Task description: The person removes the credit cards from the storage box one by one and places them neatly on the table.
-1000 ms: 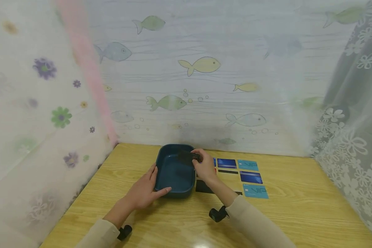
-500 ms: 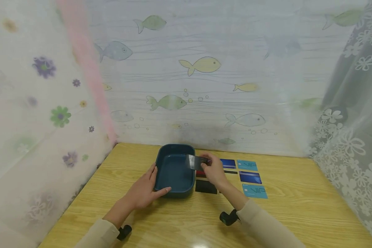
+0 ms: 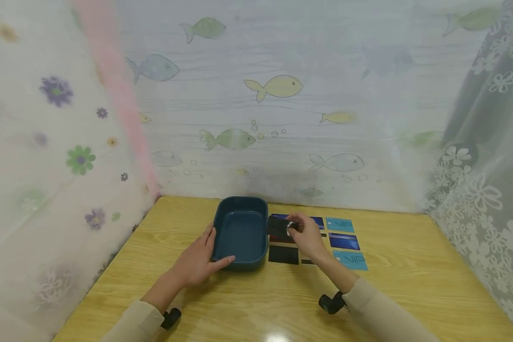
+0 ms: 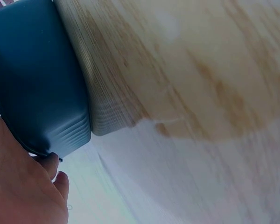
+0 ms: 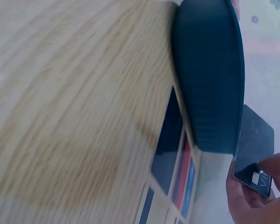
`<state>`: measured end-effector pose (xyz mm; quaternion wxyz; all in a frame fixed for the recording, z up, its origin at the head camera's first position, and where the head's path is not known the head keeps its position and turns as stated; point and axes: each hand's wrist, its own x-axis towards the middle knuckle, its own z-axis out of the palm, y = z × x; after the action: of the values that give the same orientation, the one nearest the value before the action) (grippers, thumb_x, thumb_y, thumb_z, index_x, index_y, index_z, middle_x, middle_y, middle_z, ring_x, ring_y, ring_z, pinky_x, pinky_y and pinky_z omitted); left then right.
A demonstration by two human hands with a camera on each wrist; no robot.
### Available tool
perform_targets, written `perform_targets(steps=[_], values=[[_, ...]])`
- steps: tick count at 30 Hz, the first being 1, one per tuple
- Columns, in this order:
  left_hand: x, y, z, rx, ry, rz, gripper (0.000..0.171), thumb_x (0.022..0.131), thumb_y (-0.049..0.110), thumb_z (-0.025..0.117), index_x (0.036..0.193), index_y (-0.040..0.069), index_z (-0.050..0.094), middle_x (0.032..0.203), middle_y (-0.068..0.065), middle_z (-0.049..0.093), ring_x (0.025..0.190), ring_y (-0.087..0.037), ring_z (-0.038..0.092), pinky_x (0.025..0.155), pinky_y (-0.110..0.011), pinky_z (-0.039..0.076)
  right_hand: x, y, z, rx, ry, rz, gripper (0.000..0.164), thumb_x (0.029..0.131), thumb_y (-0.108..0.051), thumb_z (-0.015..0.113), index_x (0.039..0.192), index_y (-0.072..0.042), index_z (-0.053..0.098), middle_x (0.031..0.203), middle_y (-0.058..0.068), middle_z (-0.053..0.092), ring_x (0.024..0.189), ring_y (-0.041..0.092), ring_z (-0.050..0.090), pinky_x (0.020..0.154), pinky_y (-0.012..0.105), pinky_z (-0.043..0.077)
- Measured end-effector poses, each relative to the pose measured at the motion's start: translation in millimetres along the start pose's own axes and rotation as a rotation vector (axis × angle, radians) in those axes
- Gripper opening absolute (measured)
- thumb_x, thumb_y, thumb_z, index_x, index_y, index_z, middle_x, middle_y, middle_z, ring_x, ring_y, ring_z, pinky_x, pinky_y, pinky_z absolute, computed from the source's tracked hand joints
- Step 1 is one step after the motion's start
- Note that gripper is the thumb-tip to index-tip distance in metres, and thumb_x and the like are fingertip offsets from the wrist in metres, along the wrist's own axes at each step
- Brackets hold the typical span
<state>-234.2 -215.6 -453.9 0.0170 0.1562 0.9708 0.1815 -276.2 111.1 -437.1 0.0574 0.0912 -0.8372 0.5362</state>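
My left hand (image 3: 196, 261) rests against the near left corner of a dark blue rectangular container (image 3: 241, 232), fingers straight along its outer side and thumb over the front rim. The left wrist view shows the container's outer wall (image 4: 37, 70) with fingertips at its edge. Between thumb and fingers, my right hand (image 3: 305, 237) pinches a black card (image 3: 278, 227) just right of the container, above the laid-out cards. A chip and part of the letters VIP show on this card (image 5: 256, 135) in the right wrist view. Inside the container only the bare bottom shows.
Right of the container, several cards lie in rows on the wooden table (image 3: 393, 275): a black card (image 3: 283, 254), a dark blue card (image 3: 344, 241) and light blue VIP cards (image 3: 350, 260). My right hand partly covers others. A fish-patterned curtain (image 3: 282, 142) hangs behind.
My right hand has moved right, carrying the black card from over the container to above the cards beside it. The card has tilted along the way. My left hand stays on the container.
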Motion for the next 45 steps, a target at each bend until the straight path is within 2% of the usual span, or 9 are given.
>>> perform_targets(steps=[4, 12, 17, 21, 24, 27, 31, 37, 45], values=[[-0.4, 1.5, -1.1, -0.004, -0.004, -0.001, 0.113, 0.092, 0.081, 0.043, 0.161, -0.004, 0.016, 0.170, -0.020, 0.007, 0.153, -0.042, 0.024, 0.117, -0.059, 0.032, -5, 3, -8, 0.016, -0.019, 0.009, 0.029, 0.095, 0.010, 0.063, 0.123, 0.002, 0.065, 0.129, 0.023, 0.063, 0.103, 0.035, 0.069, 0.073, 0.032, 0.056], [-1.2, 2.0, -1.5, 0.005, -0.004, -0.004, 0.114, 0.091, 0.082, 0.043, 0.161, -0.004, 0.018, 0.170, -0.020, 0.009, 0.152, -0.042, 0.025, 0.117, -0.059, 0.032, -24, 6, -20, 0.051, -0.084, 0.074, 0.028, 0.096, 0.008, 0.061, 0.123, 0.000, 0.065, 0.125, 0.026, 0.062, 0.093, 0.038, 0.069, 0.065, 0.032, 0.055], [-1.1, 1.7, -2.1, 0.013, 0.000, 0.002, 0.115, 0.091, 0.083, 0.042, 0.161, -0.005, 0.017, 0.170, -0.021, 0.009, 0.152, -0.042, 0.026, 0.116, -0.060, 0.033, -38, 6, -21, 0.040, -0.151, 0.087, 0.025, 0.095, 0.008, 0.063, 0.119, 0.000, 0.067, 0.121, 0.020, 0.064, 0.081, 0.028, 0.065, 0.063, 0.029, 0.052], [-0.9, 1.6, -2.2, -0.003, 0.007, 0.009, 0.114, 0.092, 0.081, 0.045, 0.160, -0.007, 0.019, 0.170, -0.022, 0.010, 0.151, -0.044, 0.026, 0.115, -0.061, 0.033, -50, 9, -18, 0.030, -0.226, 0.053, 0.021, 0.094, 0.008, 0.065, 0.113, 0.000, 0.068, 0.115, 0.016, 0.066, 0.077, 0.019, 0.061, 0.062, 0.025, 0.049], [-0.9, 1.4, -2.1, 0.008, 0.003, 0.006, 0.114, 0.092, 0.081, 0.044, 0.161, -0.006, 0.018, 0.170, -0.021, 0.009, 0.151, -0.043, 0.026, 0.116, -0.060, 0.033, -59, 13, -15, -0.004, -0.285, 0.007, 0.019, 0.093, 0.007, 0.067, 0.111, 0.000, 0.068, 0.111, 0.015, 0.067, 0.083, 0.017, 0.061, 0.068, 0.024, 0.051], [-0.8, 1.2, -2.2, 0.004, 0.002, 0.007, 0.114, 0.092, 0.081, 0.044, 0.161, -0.006, 0.017, 0.170, -0.020, 0.008, 0.152, -0.043, 0.025, 0.116, -0.060, 0.033, -65, 18, -12, -0.061, -0.322, -0.019, 0.017, 0.092, 0.005, 0.069, 0.108, -0.001, 0.069, 0.106, 0.011, 0.069, 0.082, 0.017, 0.060, 0.069, 0.024, 0.052], [-0.1, 0.1, -1.1, 0.002, -0.009, -0.004, 0.114, 0.092, 0.082, 0.043, 0.162, -0.004, 0.014, 0.171, -0.018, 0.005, 0.153, -0.041, 0.023, 0.117, -0.059, 0.031, -68, 23, -8, -0.161, -0.326, -0.042, 0.018, 0.090, 0.001, 0.073, 0.106, -0.004, 0.070, 0.103, 0.006, 0.071, 0.084, 0.017, 0.059, 0.071, 0.027, 0.050], [0.5, 0.1, -0.3, 0.016, -0.009, -0.004, 0.113, 0.093, 0.082, 0.040, 0.162, -0.004, 0.014, 0.171, -0.019, 0.006, 0.153, -0.041, 0.024, 0.118, -0.058, 0.031, -70, 23, -4, -0.276, -0.319, -0.056, 0.023, 0.087, -0.004, 0.079, 0.109, -0.007, 0.072, 0.107, 0.004, 0.073, 0.094, 0.018, 0.061, 0.081, 0.036, 0.052], [0.0, 1.0, -1.7, 0.016, -0.012, -0.007, 0.114, 0.092, 0.082, 0.041, 0.161, -0.004, 0.014, 0.171, -0.019, 0.006, 0.152, -0.042, 0.024, 0.118, -0.059, 0.031, -75, 23, -2, -0.323, -0.331, -0.089, 0.027, 0.087, -0.005, 0.079, 0.113, -0.002, 0.073, 0.105, 0.007, 0.067, 0.084, 0.018, 0.054, 0.072, 0.031, 0.047]])
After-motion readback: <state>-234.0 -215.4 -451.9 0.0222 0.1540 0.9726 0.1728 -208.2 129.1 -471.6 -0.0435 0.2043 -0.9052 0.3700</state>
